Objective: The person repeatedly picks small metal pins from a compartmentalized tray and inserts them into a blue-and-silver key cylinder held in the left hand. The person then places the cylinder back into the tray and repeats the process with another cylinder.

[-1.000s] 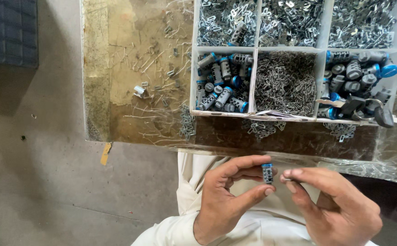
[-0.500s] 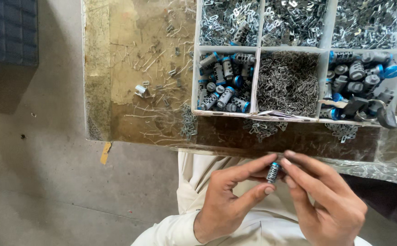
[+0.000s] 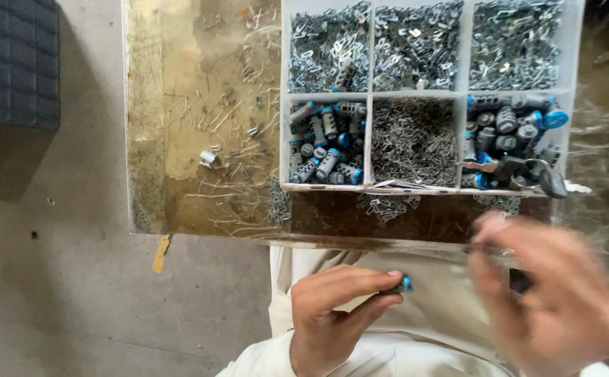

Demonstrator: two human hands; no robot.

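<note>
While pinched endwise between thumb and fingers of the left hand (image 3: 332,314), low centre of frame, the small blue-capped cylinder (image 3: 396,285) stays free for fitting. Right hand (image 3: 555,293), lower right, is blurred; finger state cannot be told. Compartment tray (image 3: 370,139) of parts sits above on the tabletop (image 3: 179,139).

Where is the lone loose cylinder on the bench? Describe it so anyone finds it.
Start at the white divided tray on the brown bench. Look left of its lower row. There the small silver cylinder lies alone among thin wire bits, outside every compartment.
</note>
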